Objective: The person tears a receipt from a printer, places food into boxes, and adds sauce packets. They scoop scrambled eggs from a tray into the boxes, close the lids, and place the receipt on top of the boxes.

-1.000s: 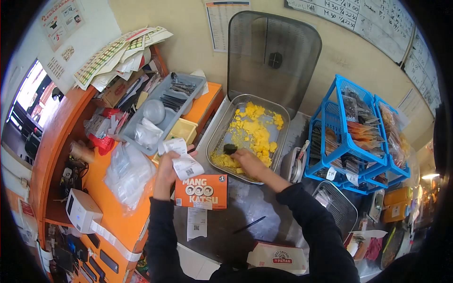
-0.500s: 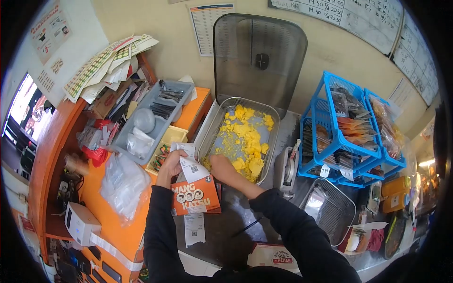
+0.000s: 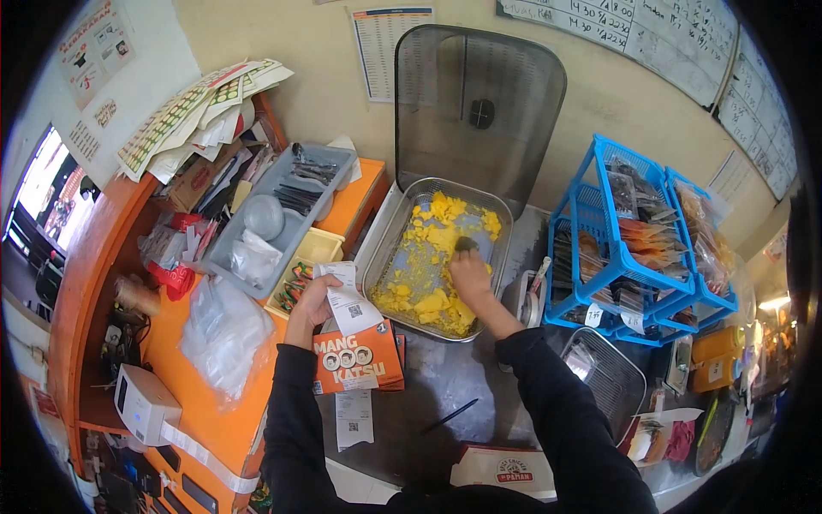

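Observation:
My right hand (image 3: 470,277) reaches into a metal tray (image 3: 384,236) of yellow egg pieces (image 3: 432,257) and grips a small dark scoop (image 3: 465,245) over its right side. The tray's dark lid (image 3: 475,111) leans upright against the wall behind it. My left hand (image 3: 312,301) holds a white paper receipt (image 3: 347,298) just left of the tray's near corner. Below that hand an orange "Mang Katsu" box (image 3: 358,360) lies on the dark counter, and another receipt (image 3: 354,416) lies in front of it.
A grey bin (image 3: 274,206) of utensils and bags sits left of the tray, clear plastic bags (image 3: 224,330) below it. Blue wire racks (image 3: 638,240) of sauce packets stand at right, a mesh tray (image 3: 610,377) in front. A pen (image 3: 450,415) and a printed box (image 3: 507,467) lie near me.
My right hand moved from the tray's near left corner to its right side and now shows the dark scoop. My left hand and the receipt stayed in place.

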`<state>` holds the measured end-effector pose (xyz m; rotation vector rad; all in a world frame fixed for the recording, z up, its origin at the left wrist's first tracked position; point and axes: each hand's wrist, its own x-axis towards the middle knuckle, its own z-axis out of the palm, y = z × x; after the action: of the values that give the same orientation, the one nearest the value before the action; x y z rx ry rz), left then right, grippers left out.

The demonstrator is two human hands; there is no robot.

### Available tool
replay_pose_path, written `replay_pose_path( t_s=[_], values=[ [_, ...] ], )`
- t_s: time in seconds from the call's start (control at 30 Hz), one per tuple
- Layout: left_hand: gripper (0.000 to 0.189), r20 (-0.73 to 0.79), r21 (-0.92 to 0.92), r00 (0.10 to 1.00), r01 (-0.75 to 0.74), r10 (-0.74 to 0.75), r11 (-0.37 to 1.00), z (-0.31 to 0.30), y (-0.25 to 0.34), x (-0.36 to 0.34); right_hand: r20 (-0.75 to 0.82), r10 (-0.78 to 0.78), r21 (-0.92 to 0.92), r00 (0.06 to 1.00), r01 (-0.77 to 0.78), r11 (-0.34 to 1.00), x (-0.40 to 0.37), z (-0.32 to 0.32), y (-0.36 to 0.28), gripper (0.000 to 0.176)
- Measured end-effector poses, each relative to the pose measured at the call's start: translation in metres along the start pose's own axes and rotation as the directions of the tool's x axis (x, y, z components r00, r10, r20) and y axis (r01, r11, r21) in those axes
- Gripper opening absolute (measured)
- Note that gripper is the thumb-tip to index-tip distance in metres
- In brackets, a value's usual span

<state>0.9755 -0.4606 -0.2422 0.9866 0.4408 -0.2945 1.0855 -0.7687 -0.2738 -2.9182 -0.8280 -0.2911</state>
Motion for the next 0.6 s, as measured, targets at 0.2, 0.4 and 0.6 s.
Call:
replay_pose_path(
  t_s=[0.2,0.4,0.6],
  values=[
    [0.054,-0.022,-0.019,1.000,-0.016,0.015,1.000,-0.004,-0.007,0.006,-0.036,-0.032,0.344,0.999,0.042,0.938,-0.015,0.004,-0.050,0.025],
    [0.046,-0.022,-0.016,0.999,-0.023,0.023,1.000,0.003,-0.004,-0.006,-0.067,-0.117,0.708,0.991,0.129,0.695,-0.028,-0.017,-0.081,0.026],
    [0.050,0.044,-0.131,0.996,-0.067,0.073,0.989,0.002,-0.005,-0.007,-0.056,-0.088,0.803,0.995,0.097,0.588,-0.036,-0.025,-0.096,0.019]
  ],
)
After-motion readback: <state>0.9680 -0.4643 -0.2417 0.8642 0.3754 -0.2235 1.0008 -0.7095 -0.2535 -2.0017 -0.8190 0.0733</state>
